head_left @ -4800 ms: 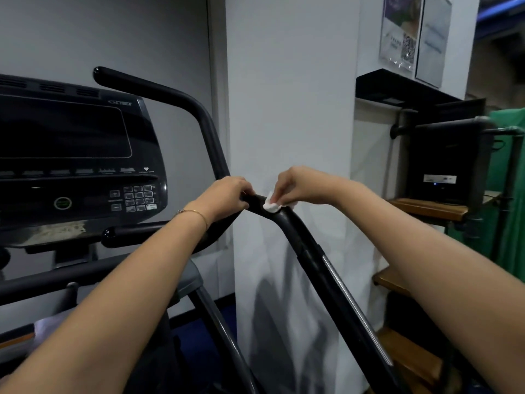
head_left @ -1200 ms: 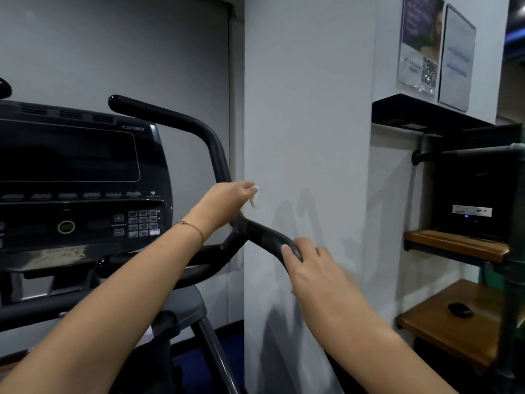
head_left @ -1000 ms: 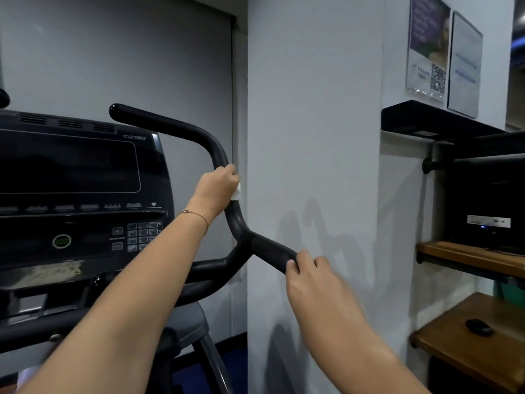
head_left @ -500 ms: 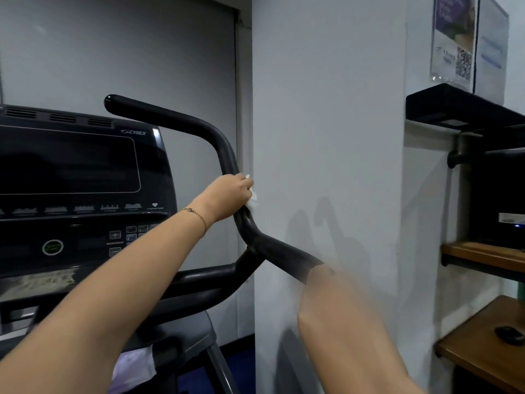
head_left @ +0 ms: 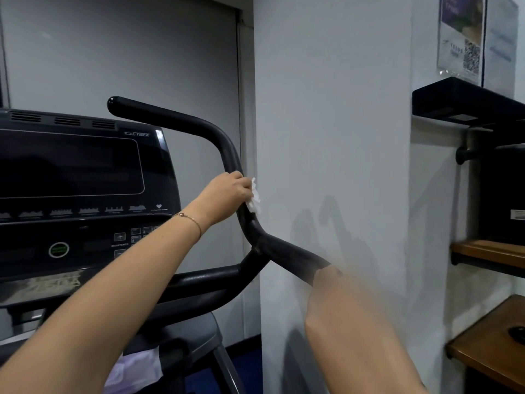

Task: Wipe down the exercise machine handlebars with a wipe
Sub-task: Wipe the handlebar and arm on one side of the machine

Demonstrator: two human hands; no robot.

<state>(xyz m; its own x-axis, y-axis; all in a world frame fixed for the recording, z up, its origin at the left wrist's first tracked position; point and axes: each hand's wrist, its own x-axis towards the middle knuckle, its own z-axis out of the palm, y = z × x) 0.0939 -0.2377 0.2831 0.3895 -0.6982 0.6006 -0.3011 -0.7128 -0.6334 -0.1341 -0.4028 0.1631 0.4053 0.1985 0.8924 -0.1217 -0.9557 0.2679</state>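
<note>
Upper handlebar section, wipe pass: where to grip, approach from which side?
Wrap the rising stretch of the handlebar above the junction, coming from the console side as the left hand does, with the wipe on the wall-facing side. The round tube suits an encircling grip; the wall leaves little room.

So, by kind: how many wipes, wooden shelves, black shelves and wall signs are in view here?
wipe, white, pressed to the bar by the left hand: 1
wooden shelves: 2
black shelf: 1
wall signs: 2
Total: 6
</note>
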